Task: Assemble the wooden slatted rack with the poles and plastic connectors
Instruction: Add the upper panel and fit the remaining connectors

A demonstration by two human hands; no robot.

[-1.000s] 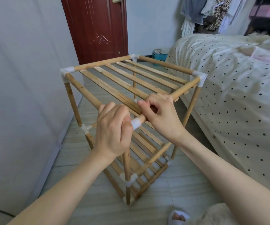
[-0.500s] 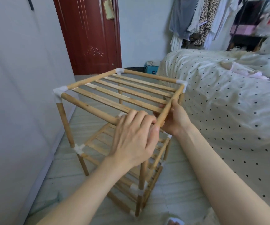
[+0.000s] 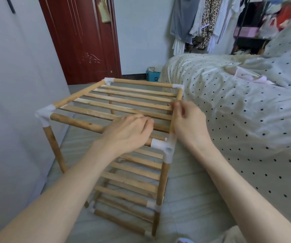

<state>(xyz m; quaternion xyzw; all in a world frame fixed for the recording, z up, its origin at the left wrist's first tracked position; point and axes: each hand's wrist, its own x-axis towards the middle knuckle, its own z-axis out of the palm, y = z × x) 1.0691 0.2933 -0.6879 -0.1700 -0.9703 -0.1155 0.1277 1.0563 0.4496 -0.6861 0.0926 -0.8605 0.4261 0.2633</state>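
Standing on grey floor beside bed: rack.

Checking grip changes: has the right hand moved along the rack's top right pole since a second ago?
Yes. The right hand slid from the near corner connector along the right pole, toward the far corner.

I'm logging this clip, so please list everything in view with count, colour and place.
wooden slatted rack: one, light wood, centre, standing on the floor
plastic connectors: several, white, at rack corners
door: one, dark red, back left
bed: one, pale with black dots, right
hanging clothes: several, grey, white, leopard print, back right
box: one, blue, by back wall
left hand: one, resting on front top pole
right hand: one, fingers pinching right top pole
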